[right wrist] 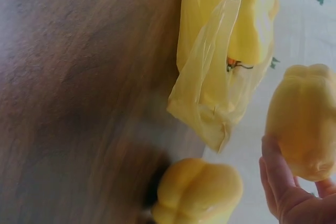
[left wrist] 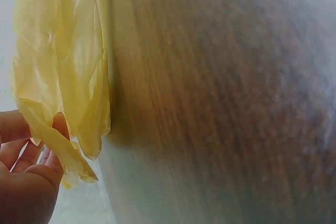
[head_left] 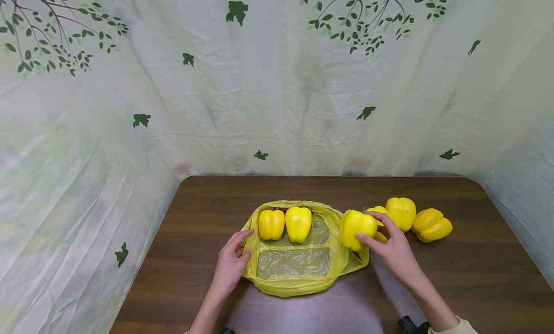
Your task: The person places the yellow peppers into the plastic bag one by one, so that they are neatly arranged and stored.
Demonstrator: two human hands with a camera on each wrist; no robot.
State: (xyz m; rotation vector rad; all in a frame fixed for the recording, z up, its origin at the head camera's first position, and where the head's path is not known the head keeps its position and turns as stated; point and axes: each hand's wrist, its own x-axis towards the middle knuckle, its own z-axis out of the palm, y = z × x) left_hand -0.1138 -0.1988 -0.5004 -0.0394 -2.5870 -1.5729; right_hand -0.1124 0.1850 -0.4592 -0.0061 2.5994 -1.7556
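Observation:
A yellow plastic bag (head_left: 294, 287) lies spread with its mouth wide on the table. Inside, near its far side, are two yellow bell peppers (head_left: 298, 224). My left hand (head_left: 231, 262) grips the bag's left edge; in the left wrist view the thin plastic (left wrist: 65, 153) passes between thumb and fingers. My right hand (head_left: 396, 254) holds another yellow bell pepper (head_left: 357, 229) between thumb and fingers, over the bag's right edge. The right wrist view shows this held pepper (right wrist: 302, 121) upright beside the bag (right wrist: 210, 77).
Several more yellow bell peppers (head_left: 400, 214) sit on the brown wooden table (head_left: 484, 257) to the right, partly behind my right hand. A pale cloth with leaf prints (head_left: 277, 108) hangs behind the table and along its sides.

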